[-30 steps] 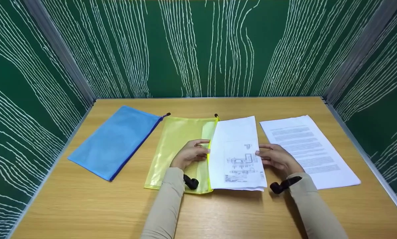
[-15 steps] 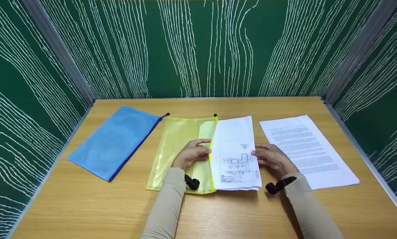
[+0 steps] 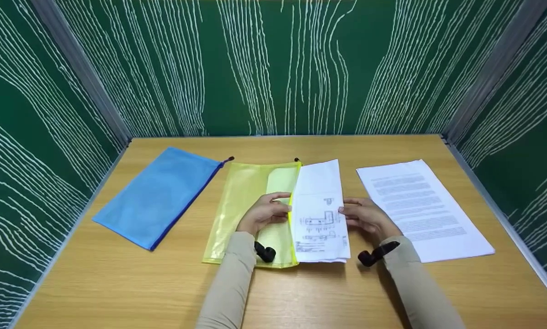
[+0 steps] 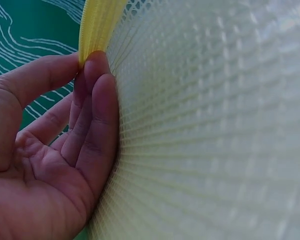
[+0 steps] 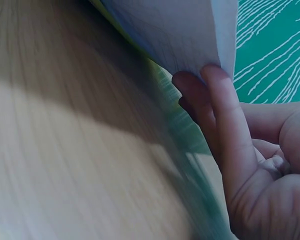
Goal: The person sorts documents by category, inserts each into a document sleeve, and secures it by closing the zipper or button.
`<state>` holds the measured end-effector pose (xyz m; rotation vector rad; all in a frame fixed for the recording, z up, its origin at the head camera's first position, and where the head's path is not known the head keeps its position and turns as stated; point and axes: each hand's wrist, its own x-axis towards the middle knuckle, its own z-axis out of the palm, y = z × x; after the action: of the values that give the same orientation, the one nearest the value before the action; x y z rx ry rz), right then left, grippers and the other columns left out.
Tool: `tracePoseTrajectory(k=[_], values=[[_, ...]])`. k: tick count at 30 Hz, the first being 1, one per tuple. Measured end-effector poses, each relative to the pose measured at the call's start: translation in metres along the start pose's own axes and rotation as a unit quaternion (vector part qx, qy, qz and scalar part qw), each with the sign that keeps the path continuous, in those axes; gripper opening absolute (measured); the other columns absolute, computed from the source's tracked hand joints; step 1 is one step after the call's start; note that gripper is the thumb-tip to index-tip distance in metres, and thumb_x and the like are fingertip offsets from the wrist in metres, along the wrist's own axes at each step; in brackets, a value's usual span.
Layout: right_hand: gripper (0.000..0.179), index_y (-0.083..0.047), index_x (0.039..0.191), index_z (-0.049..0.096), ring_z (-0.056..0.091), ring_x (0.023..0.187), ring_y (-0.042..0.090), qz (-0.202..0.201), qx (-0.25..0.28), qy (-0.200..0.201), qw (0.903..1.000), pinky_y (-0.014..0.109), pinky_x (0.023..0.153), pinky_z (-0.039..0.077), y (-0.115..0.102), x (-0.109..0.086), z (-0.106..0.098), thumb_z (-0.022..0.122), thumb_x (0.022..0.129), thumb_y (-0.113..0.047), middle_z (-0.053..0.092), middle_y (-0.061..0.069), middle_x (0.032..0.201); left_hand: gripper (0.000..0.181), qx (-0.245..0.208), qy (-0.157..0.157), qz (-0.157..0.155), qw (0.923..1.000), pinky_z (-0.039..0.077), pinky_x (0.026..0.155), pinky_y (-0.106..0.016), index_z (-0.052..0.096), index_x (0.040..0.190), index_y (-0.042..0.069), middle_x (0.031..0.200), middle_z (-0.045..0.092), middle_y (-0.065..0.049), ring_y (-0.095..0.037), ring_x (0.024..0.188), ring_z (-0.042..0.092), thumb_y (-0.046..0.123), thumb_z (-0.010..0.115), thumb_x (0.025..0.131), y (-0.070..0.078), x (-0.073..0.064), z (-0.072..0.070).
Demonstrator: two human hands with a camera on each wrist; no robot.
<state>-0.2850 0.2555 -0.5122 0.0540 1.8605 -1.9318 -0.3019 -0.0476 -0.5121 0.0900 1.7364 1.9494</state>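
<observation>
One yellow pouch (image 3: 236, 183) lies flat at the centre of the frame, with its open zip edge facing right. Folded papers (image 3: 316, 187) with a line drawing on the top face stick out past that edge, and their other part shows pale through the yellow plastic. The left hand (image 3: 265, 212) pinches the zip edge between thumb and fingers, as the left wrist view also shows, where the backs of the other fingers lie against the mesh. The right hand (image 3: 367, 217) pinches the right edge of the papers, thumb on the front and fingers behind.

Around them, a blue pouch (image 3: 159, 196) lies slanted at the left of the frame, its dark pull tab (image 3: 230, 159) close to the yellow pouch's upper left corner. At the right, a printed stack (image 3: 419, 205) lies near the papers but apart from them; the right hand and sleeve (image 3: 410, 274) cover part of its left side. The left forearm and a black wrist camera (image 3: 265, 252) hide some of the yellow pouch's lower part. All this is on a wooden table (image 3: 291, 292), with green walls (image 3: 218, 82) marked by white wavy lines across the top and both sides.
</observation>
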Motion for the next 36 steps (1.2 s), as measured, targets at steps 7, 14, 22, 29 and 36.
tracePoseTrajectory(k=[7,14,22,29,36], values=[[0.068,0.010,0.147,0.022,0.069,0.085,0.012,0.005,-0.003,0.008,1.0000,0.023,0.076,0.057,0.001,0.006,0.010,0.060,0.093,-0.005,0.069,0.000,0.095,0.055,0.003,0.002,0.002,1.0000,0.056,0.066,-0.026,0.053,0.137,0.012,0.079,0.066,-0.001,-0.011,0.066,0.063,0.005,0.069,0.085,-0.001,-0.001,0.002],[0.069,0.010,0.147,0.023,0.070,0.086,0.013,0.004,0.025,0.007,0.9997,0.024,0.078,0.057,0.001,0.010,0.018,0.061,0.092,-0.003,0.069,0.001,0.098,0.056,-0.010,0.000,0.003,0.9999,0.055,0.067,-0.027,0.053,0.137,0.011,0.079,0.066,-0.001,-0.012,0.066,0.062,0.004,0.069,0.084,0.001,0.000,0.004],[0.066,0.009,0.146,0.025,0.069,0.087,0.013,-0.007,0.022,-0.003,0.9997,0.023,0.077,0.057,0.003,0.015,0.025,0.061,0.092,-0.004,0.068,0.003,0.099,0.057,-0.011,0.001,0.011,0.9999,0.055,0.068,-0.027,0.052,0.138,0.012,0.081,0.067,-0.001,-0.012,0.068,0.062,0.007,0.069,0.084,0.001,0.000,0.004],[0.065,0.007,0.146,0.030,0.070,0.083,0.013,-0.001,0.025,0.006,0.9997,0.022,0.073,0.057,0.004,0.017,0.029,0.063,0.091,-0.005,0.069,0.004,0.096,0.058,-0.020,0.003,0.017,0.9997,0.055,0.066,-0.027,0.052,0.138,0.011,0.078,0.066,0.000,-0.011,0.066,0.062,0.006,0.070,0.083,0.000,-0.001,0.005],[0.064,0.005,0.145,0.033,0.070,0.079,0.013,0.013,0.023,0.019,0.9995,0.022,0.071,0.057,0.003,0.017,0.033,0.065,0.090,-0.005,0.070,0.005,0.094,0.057,-0.018,0.002,0.008,0.9998,0.055,0.065,-0.026,0.052,0.138,0.012,0.083,0.068,-0.002,-0.011,0.067,0.063,0.006,0.069,0.084,-0.001,-0.001,0.005]])
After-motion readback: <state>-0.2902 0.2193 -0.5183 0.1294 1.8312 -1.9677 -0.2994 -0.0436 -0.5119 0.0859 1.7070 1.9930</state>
